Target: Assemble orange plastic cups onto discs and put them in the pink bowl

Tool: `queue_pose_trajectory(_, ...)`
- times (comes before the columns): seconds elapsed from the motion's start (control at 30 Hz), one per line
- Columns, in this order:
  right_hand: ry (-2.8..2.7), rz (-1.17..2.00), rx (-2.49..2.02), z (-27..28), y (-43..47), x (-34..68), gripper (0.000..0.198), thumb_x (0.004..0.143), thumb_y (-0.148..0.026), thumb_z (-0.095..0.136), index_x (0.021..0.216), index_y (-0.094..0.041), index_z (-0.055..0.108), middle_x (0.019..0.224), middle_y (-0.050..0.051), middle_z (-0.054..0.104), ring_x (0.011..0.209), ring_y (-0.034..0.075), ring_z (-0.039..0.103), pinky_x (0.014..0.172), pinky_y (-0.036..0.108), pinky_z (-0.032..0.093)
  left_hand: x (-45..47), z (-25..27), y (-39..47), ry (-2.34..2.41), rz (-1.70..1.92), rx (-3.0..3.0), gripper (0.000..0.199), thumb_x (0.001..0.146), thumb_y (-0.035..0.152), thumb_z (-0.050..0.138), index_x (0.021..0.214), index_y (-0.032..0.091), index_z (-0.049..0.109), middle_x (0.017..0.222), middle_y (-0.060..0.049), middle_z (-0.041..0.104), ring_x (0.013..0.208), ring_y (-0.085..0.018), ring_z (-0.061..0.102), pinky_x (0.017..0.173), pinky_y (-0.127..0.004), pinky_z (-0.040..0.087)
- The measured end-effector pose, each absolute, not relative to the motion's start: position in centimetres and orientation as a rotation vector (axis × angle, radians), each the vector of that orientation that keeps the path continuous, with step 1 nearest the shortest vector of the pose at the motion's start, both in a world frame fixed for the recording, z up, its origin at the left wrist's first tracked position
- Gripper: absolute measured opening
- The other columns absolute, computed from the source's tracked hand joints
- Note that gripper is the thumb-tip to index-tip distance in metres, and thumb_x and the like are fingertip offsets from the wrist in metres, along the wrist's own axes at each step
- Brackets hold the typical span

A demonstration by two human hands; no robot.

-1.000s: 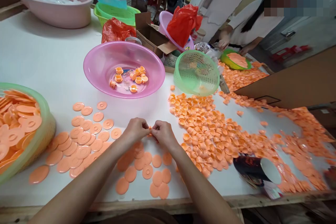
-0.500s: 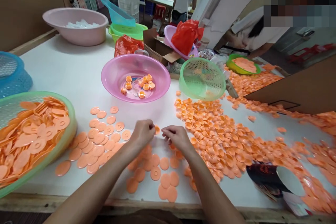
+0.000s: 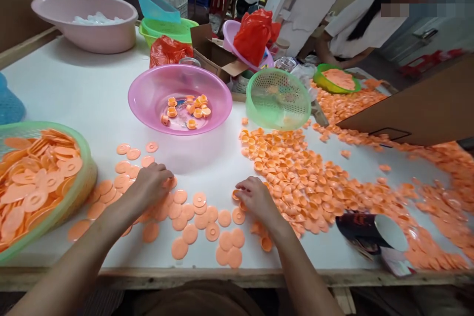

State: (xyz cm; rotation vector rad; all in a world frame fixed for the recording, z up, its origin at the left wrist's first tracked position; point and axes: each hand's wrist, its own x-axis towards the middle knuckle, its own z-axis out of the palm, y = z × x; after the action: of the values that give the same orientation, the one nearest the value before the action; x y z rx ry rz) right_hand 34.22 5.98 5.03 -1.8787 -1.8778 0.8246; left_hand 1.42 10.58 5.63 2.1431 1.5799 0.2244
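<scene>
Orange discs (image 3: 179, 197) lie around the left grip (image 3: 151, 183)

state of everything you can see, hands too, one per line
flat orange discs, spread out, some overlapping
small orange cups, heaped loosely
left hand's grip, over discs, fingers bent, hold unclear
right hand's grip, beside cups, fingers bent, hold unclear
magenta basin, right way up, a few orange pieces inside
green basket at left, heaped with discs
pale pink basin, white pieces inside
cardboard box, flaps open
left red bag, crumpled
</scene>
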Motion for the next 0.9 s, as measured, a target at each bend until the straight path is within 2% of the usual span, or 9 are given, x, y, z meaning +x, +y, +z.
queue_pose_trajectory(0.1,-1.853,0.83,-1.879,4.8,6.6,33.3,0.016,0.074,-0.013,0.055,0.069,-0.02,0.069,0.079,0.004,0.065,0.079,0.017,0.059,0.073,0.028,0.045,2.9,3.5,10.7,1.542,0.273,2.157,0.012,0.073,0.017,0.058,0.076,0.022,0.069,0.083,-0.005,0.063,0.08,-0.02,0.055,0.069,-0.031,0.04)
queue_pose_trajectory(0.23,-1.571,0.908,-1.843,4.7,7.9,31.8,0.009,0.07,-0.02,0.06,0.067,-0.02,0.069,0.074,0.002,0.067,0.071,0.016,0.061,0.067,0.026,0.046,7.8,3.0,12.1,1.379,0.414,2.139,0.01,0.072,0.016,0.064,0.08,0.021,0.068,0.085,-0.004,0.062,0.083,-0.019,0.054,0.074,-0.03,0.041)
queue_pose_trajectory(0.4,-1.35,1.049,-1.781,3.5,10.1,29.7,0.009,0.069,-0.027,0.064,0.066,-0.019,0.068,0.064,0.001,0.068,0.062,0.015,0.061,0.06,0.024,0.046,11.7,2.7,12.1,1.367,0.53,2.016,0.031,0.067,0.012,0.07,0.096,0.02,0.066,0.091,-0.004,0.061,0.087,-0.019,0.055,0.076,-0.029,0.043)
queue_pose_trajectory(0.57,-1.467,1.013,-1.856,3.1,11.5,27.8,0.009,0.069,-0.02,0.062,0.061,-0.019,0.066,0.058,0.0,0.066,0.058,0.014,0.059,0.056,0.022,0.043,11.9,2.1,12.1,1.407,0.56,1.968,0.015,0.069,0.015,0.069,0.084,0.019,0.069,0.08,-0.003,0.06,0.08,-0.018,0.055,0.072,-0.028,0.043)
queue_pose_trajectory(0.8,-1.762,0.851,-1.968,4.5,12.2,26.6,0.015,0.068,-0.009,0.059,0.058,-0.019,0.064,0.06,0.001,0.068,0.059,0.013,0.058,0.057,0.022,0.039,11.2,3.6,13.2,1.327,0.474,1.707,0.016,0.072,0.022,0.065,0.085,0.018,0.074,0.08,-0.003,0.068,0.075,-0.017,0.06,0.069,-0.027,0.045)
queue_pose_trajectory(0.9,-1.775,0.836,-1.974,4.7,12.1,26.6,0.016,0.07,-0.009,0.059,0.059,-0.019,0.064,0.061,0.001,0.068,0.059,0.013,0.059,0.057,0.021,0.038,11.4,4.4,13.8,1.401,0.456,1.427,0.013,0.067,0.022,0.065,0.075,0.017,0.073,0.069,-0.001,0.068,0.064,-0.015,0.06,0.06,-0.024,0.044)
